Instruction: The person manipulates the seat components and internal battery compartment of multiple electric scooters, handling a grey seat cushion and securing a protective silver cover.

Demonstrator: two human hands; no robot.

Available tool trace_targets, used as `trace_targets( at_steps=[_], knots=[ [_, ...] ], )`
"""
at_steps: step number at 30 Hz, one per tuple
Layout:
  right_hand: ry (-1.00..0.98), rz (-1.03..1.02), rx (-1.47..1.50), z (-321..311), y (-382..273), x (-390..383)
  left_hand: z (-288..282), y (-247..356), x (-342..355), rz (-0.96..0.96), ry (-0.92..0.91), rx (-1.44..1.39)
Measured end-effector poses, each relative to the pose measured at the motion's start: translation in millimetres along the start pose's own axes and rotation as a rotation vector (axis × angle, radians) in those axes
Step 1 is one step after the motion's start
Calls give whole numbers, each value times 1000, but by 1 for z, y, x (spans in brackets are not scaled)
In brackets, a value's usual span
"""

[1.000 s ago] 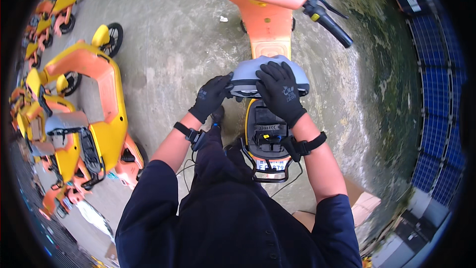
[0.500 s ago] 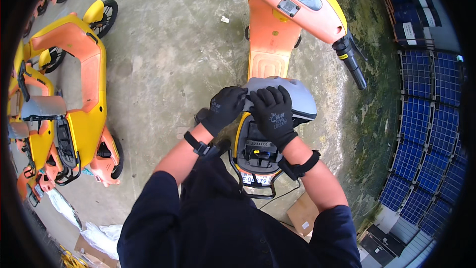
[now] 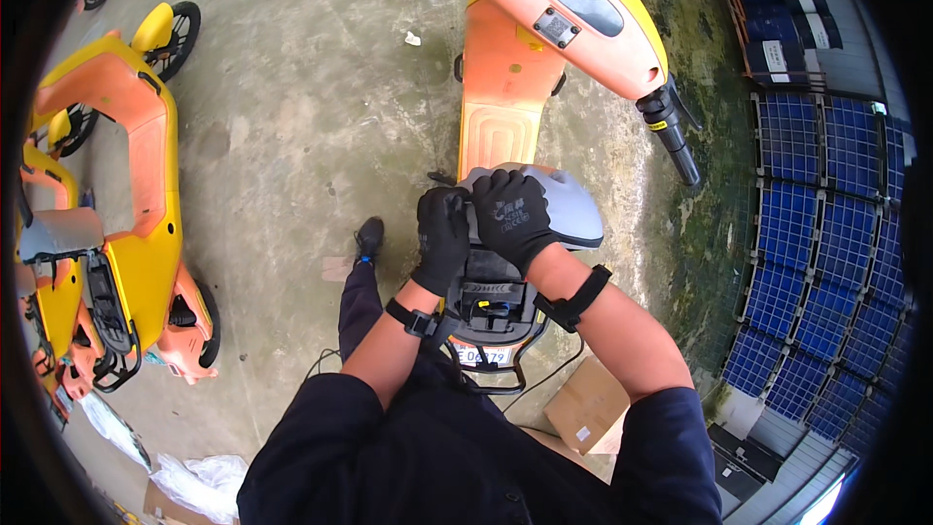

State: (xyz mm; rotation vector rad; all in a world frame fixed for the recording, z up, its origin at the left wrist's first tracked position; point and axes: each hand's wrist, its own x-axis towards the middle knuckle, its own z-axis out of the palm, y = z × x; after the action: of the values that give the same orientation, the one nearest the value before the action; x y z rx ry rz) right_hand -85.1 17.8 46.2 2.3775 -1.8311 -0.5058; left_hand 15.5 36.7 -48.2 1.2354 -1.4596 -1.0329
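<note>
Concrete yard (image 3: 292,136): hands closer on saddle (image 3: 569,209)
</note>
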Motion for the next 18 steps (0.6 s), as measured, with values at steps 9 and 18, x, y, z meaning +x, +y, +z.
trace_targets(
  at_steps=[9, 18],
  knots=[
    [74, -102, 334, 1, 4, -4, 17, -17, -11, -34, 158, -233],
    [69, -78, 310, 13, 11, 13, 18, -38, 22, 44, -94, -537]
  ],
)
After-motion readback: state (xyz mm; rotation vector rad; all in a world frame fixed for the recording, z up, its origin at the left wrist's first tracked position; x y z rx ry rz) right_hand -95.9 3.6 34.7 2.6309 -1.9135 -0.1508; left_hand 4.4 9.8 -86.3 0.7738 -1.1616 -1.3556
